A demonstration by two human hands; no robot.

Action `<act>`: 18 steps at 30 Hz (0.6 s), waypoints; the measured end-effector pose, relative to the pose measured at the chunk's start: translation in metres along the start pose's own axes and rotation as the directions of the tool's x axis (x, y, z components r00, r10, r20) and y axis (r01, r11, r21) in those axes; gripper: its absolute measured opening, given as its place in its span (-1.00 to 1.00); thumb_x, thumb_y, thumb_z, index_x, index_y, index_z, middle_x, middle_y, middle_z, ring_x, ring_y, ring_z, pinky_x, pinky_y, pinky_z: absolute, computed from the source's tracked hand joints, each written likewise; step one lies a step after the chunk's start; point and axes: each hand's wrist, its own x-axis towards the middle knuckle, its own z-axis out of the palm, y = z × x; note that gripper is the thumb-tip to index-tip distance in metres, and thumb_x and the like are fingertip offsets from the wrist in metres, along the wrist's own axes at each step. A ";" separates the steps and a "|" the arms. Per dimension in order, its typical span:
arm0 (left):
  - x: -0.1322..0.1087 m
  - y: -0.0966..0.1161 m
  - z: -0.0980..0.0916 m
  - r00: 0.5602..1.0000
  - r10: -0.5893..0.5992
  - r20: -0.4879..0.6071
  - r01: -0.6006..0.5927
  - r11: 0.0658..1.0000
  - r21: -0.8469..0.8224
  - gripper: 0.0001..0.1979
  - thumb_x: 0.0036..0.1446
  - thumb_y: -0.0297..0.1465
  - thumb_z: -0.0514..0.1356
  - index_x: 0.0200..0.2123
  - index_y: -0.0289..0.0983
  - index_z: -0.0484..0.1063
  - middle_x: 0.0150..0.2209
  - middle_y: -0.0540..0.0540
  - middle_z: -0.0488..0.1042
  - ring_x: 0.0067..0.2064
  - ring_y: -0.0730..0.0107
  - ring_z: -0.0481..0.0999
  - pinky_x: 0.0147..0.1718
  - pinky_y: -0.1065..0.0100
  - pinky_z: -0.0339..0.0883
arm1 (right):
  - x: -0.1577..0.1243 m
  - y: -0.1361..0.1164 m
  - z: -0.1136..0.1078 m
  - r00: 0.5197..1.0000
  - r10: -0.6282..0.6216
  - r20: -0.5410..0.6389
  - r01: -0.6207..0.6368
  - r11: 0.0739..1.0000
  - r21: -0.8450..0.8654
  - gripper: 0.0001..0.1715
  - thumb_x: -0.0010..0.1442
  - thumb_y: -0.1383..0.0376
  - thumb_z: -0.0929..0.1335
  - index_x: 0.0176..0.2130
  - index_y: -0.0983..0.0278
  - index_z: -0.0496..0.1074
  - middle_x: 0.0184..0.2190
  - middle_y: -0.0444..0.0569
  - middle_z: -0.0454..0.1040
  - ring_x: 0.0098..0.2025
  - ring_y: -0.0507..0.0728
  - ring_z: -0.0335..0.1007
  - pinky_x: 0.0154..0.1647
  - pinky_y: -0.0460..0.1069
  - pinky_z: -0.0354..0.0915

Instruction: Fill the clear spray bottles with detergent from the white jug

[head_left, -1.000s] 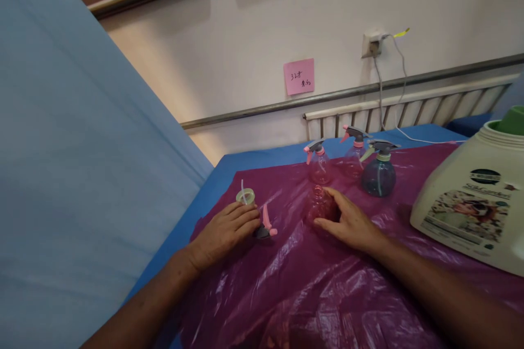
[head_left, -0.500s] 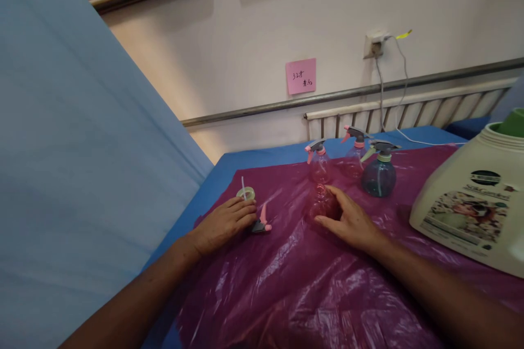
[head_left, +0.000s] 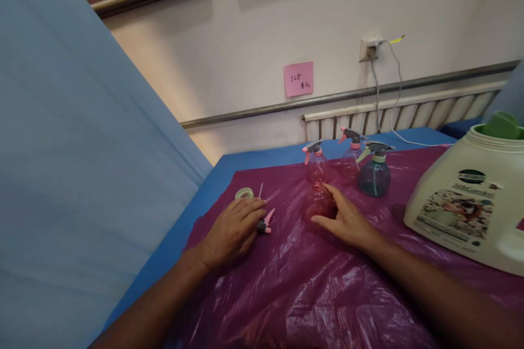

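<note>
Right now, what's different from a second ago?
The straw has swung right, off the pale ring, and the loose sprayer under the left hand has turned, its trigger leaning right. Nothing visibly let go. The right hand stays around the red bottle; the blue bottle stayed put.

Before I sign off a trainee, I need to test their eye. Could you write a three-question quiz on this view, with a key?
1. Which hand is at the open-topped pink bottle?
2. True or false: the cream jug stands right of the blue-green bottle.
3. How many standing bottles have spray heads fitted: A two, B three, C four?

Key: 1. the right hand; 2. true; 3. B
</note>
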 end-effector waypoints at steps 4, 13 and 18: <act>0.017 0.031 0.013 0.999 -0.039 0.010 0.040 0.993 -0.113 -0.63 0.41 -0.49 0.15 0.22 -0.16 0.50 0.16 -0.24 0.64 0.22 0.05 0.61 0.24 -0.04 0.49 | 0.000 0.001 0.000 1.000 -0.014 -0.021 0.015 0.999 0.041 0.08 0.17 -0.01 0.59 0.50 0.12 0.23 0.49 0.20 0.35 0.48 0.47 0.32 0.52 0.47 0.19; 0.101 0.079 0.068 0.768 -0.634 0.090 0.518 0.533 -0.669 -0.11 0.21 -0.20 0.46 0.50 -0.20 0.18 0.47 -0.35 0.35 0.47 -0.14 0.37 0.45 -0.17 0.24 | 0.008 -0.001 -0.011 0.985 -0.134 -0.105 0.153 0.967 0.202 -0.25 0.51 -0.10 0.30 0.49 0.12 0.18 0.44 0.21 0.41 0.44 0.33 0.39 0.48 0.38 0.28; 0.127 0.097 0.095 0.735 -0.674 0.078 0.456 0.405 -0.792 -0.04 0.08 -0.34 0.51 0.48 -0.18 0.18 0.47 -0.34 0.34 0.46 -0.12 0.39 0.44 -0.15 0.24 | 0.015 -0.006 -0.023 0.967 -0.145 -0.209 0.192 0.955 0.225 -0.29 0.56 -0.15 0.20 0.45 0.17 0.21 0.38 0.23 0.47 0.42 0.32 0.41 0.47 0.36 0.28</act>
